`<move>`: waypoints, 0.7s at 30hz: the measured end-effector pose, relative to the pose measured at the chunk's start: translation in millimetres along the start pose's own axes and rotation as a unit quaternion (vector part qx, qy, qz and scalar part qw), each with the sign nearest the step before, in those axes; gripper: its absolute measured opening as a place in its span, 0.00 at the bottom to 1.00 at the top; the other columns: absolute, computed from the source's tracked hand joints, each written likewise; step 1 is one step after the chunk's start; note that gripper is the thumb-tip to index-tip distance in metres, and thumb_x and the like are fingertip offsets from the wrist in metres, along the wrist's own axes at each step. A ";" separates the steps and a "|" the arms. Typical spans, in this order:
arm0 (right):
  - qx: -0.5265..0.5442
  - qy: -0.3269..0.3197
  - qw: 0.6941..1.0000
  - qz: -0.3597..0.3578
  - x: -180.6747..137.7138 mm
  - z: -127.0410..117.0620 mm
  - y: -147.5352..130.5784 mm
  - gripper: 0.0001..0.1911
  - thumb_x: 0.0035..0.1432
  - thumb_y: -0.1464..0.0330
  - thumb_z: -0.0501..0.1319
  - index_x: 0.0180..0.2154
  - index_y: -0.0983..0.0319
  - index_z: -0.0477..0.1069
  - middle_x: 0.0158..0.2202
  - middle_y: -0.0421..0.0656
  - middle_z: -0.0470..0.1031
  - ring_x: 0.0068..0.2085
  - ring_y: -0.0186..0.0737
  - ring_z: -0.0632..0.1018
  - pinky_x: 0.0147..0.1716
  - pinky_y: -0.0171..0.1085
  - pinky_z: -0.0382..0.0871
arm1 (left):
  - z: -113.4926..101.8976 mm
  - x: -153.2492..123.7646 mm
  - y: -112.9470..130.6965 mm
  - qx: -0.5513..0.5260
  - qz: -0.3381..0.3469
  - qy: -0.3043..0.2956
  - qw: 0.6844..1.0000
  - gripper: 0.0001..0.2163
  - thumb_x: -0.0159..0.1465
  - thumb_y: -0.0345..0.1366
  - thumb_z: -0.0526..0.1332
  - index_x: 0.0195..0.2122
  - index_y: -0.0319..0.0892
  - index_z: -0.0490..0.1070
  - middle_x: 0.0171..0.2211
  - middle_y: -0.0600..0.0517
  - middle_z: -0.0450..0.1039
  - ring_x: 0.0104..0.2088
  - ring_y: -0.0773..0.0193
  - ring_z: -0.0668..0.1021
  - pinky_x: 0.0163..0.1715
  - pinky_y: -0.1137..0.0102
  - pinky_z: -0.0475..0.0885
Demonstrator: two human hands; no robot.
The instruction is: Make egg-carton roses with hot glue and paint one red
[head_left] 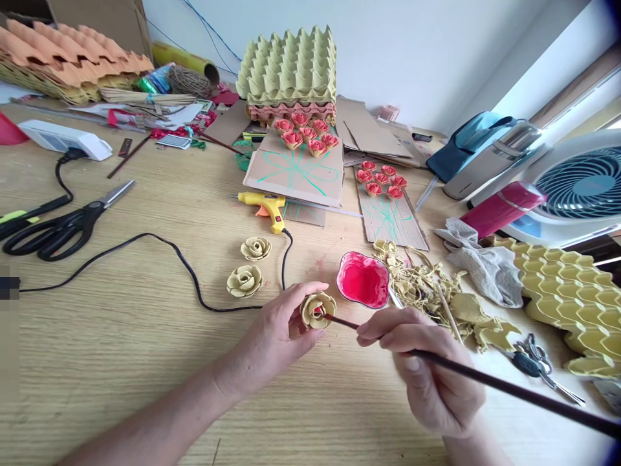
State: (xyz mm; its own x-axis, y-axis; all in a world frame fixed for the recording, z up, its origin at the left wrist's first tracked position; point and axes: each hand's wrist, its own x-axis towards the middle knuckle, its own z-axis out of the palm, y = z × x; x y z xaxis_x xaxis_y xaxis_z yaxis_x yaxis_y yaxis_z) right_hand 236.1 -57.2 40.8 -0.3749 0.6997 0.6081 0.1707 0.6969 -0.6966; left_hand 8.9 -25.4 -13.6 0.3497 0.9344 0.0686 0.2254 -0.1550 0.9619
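Note:
My left hand (286,323) grips a cream egg-carton rose (317,312) by its edges, thumb below and fingers above. In my right hand (431,369) is a long dark paintbrush (514,385), and its tip touches the middle of that rose, where a spot of red shows. Just beyond, a scalloped dish (363,279) holds red paint. Two more unpainted roses, a larger one (245,281) and a smaller one (256,248), lie to the left. Farther back, red roses sit on two cardboard pieces, one raised (295,169) and one lower (391,220), both marked with green lines.
A yellow glue gun (264,206) lies with its black cord across the table. Black scissors (68,226) are at left. Carton scraps (427,285), keys (533,366), a grey cloth (485,262), yellow egg trays (572,298) and a fan (582,184) fill the right side.

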 end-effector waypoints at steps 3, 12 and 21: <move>-0.033 0.090 0.995 0.001 -2.2 -4.6 6.0 0.12 0.74 0.76 0.53 0.50 0.62 0.74 0.43 0.48 0.81 0.42 0.43 0.83 0.39 0.42 0.81 | 0.1 0.1 -5.1 -0.004 -0.003 0.013 1.000 0.23 0.60 0.28 0.65 0.57 0.49 0.69 0.46 0.51 0.77 0.42 0.60 0.80 0.41 0.68 0.77; -0.222 0.144 0.959 0.102 -6.6 -9.9 31.2 0.09 0.70 0.76 0.59 0.47 0.58 0.75 0.40 0.43 0.82 0.33 0.39 0.85 0.34 0.37 0.78 | 2.6 0.1 -15.9 -0.011 0.013 0.027 0.999 0.25 0.63 0.29 0.65 0.61 0.49 0.65 0.53 0.47 0.75 0.47 0.57 0.81 0.47 0.64 0.79; -0.264 0.111 0.953 0.103 -3.0 -9.9 26.6 0.09 0.71 0.75 0.58 0.46 0.58 0.74 0.40 0.43 0.83 0.35 0.39 0.85 0.35 0.36 0.77 | 3.1 0.8 -14.8 -0.042 0.019 0.021 0.999 0.22 0.65 0.29 0.64 0.60 0.50 0.67 0.51 0.49 0.76 0.46 0.59 0.82 0.50 0.64 0.79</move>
State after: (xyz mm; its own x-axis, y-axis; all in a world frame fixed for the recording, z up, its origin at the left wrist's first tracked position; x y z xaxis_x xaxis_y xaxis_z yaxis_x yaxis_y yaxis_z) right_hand 250.8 -39.2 24.3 -0.0919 0.8057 0.5852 0.6758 0.4821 -0.5576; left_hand 8.7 -23.4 -28.5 0.3174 0.9412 0.1156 0.1351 -0.1655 0.9769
